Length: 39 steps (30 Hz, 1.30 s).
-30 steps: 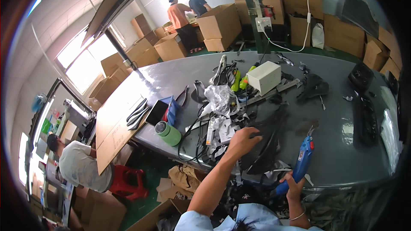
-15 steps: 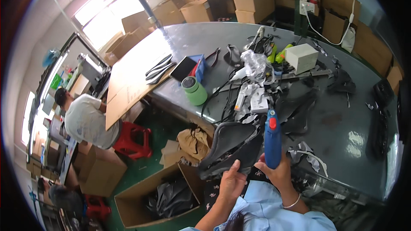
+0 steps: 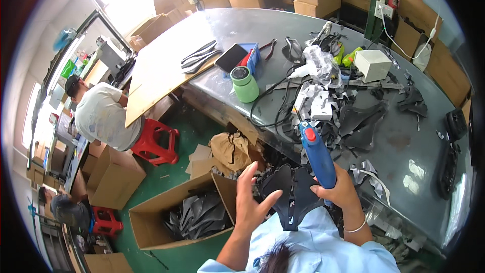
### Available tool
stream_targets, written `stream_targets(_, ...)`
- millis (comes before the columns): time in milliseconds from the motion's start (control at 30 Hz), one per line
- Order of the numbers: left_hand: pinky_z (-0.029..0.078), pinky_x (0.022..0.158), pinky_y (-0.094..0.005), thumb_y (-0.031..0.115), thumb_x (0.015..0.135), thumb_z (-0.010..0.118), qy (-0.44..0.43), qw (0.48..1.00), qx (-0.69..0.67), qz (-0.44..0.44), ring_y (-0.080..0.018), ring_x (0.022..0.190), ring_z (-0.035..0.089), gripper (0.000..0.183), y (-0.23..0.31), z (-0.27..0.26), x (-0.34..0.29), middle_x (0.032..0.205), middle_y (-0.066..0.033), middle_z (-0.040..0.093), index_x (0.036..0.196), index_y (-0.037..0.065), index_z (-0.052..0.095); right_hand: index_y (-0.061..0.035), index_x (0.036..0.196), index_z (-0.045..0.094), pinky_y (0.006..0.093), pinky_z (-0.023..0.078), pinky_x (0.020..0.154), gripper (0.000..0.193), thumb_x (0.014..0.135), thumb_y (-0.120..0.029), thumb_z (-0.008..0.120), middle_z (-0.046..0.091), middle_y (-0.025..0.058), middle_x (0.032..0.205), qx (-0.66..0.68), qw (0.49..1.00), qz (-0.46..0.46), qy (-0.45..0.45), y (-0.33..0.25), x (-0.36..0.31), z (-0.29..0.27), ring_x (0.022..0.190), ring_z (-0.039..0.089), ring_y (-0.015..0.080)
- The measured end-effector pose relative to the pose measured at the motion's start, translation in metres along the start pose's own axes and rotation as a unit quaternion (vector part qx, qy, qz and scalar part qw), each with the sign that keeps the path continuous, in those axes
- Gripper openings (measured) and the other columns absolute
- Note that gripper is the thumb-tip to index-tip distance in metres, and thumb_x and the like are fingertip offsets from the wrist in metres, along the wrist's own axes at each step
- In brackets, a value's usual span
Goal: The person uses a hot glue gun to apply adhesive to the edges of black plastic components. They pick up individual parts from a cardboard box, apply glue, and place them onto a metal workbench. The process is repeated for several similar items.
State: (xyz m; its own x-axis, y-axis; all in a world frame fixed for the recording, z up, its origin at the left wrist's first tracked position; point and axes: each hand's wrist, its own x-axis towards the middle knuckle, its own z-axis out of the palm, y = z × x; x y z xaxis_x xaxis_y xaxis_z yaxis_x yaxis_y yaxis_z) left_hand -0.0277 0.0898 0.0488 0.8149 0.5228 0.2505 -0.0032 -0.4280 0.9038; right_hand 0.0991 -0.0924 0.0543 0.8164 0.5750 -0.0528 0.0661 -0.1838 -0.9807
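Observation:
My right hand [image 3: 342,188] is wrapped round a blue hand-held power tool [image 3: 320,159] with a red button. The tool's narrow tip points away from me, toward the table edge. My left hand [image 3: 251,201] is raised with fingers and thumb spread, holding nothing. Between my hands a black saddle-shaped piece [image 3: 280,187] with a slit down its middle rests against my lap, its narrow end toward me. Part of its right side is close to my right hand; whether they touch I cannot tell.
Black scraps [image 3: 361,121], a white box [image 3: 373,65] and a green jar [image 3: 244,85] stand on the grey table [image 3: 404,172]. A carton [image 3: 182,245] of black pieces sits on the floor at left. Beyond it a person [image 3: 103,121] sits on a red stool [image 3: 156,144].
My left hand has let go of the black piece and opened. The piece now sits nearer my lap, turned slit upward. The tool has tilted to the left.

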Motion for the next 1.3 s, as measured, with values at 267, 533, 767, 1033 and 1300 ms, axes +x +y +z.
stream_targets(267,0.049,0.066,-0.0216,0.010,0.079,0.069,-0.104,0.894,-0.332,-0.281,-0.0106,0.070,0.061,0.022,-0.005,-0.025,-0.002,0.083,-0.0059,0.065,0.094,-0.004,0.063,-0.0001,0.102,0.058,0.0270,0.048,0.065,0.044,0.063,-0.013,0.074,0.061,0.0043,0.078,0.003,0.999,0.018,0.026,0.012,-0.005,-0.004,0.070,0.056,0.0103)
stream_targets(533,0.052,0.078,-0.0311,0.005,0.088,0.054,0.023,0.873,-0.429,-0.232,-0.0208,0.088,0.063,0.023,-0.010,-0.016,-0.009,0.098,-0.0154,0.063,0.109,-0.003,0.052,0.0004,0.090,0.054,0.0296,0.048,0.059,0.055,0.060,-0.034,0.084,0.062,0.0089,0.070,-0.046,0.999,-0.010,0.010,0.017,-0.008,0.010,0.063,0.062,0.0182)
stream_targets(767,0.049,0.088,-0.0352,0.007,0.090,0.049,0.229,0.887,-0.392,-0.088,-0.0244,0.098,0.059,0.032,0.012,-0.003,-0.005,0.112,-0.0194,0.056,0.120,-0.004,0.042,-0.0015,0.072,0.049,0.0378,0.046,0.048,0.051,0.060,-0.039,0.082,0.054,0.0122,0.054,-0.241,0.948,-0.198,-0.058,0.019,-0.038,0.053,0.048,0.058,0.0296)
stream_targets(1033,0.049,0.075,-0.0265,0.014,0.093,0.050,0.300,0.911,-0.274,-0.074,-0.0142,0.086,0.057,0.032,0.007,0.007,-0.019,0.102,-0.0105,0.058,0.119,-0.002,0.042,-0.0001,0.069,0.049,0.0373,0.042,0.045,0.049,0.061,-0.037,0.081,0.052,0.0120,0.051,-0.269,0.931,-0.231,-0.084,0.016,-0.046,0.062,0.043,0.054,0.0286)
stream_targets(1300,0.047,0.082,-0.0272,0.006,0.093,0.046,0.261,0.946,-0.191,-0.036,-0.0149,0.095,0.058,0.025,0.002,0.013,-0.026,0.107,-0.0126,0.059,0.116,-0.004,0.046,-0.0003,0.068,0.048,0.0377,0.040,0.044,0.048,0.060,-0.034,0.082,0.050,0.0118,0.049,-0.269,0.927,-0.253,-0.067,0.010,-0.047,0.063,0.042,0.052,0.0283)
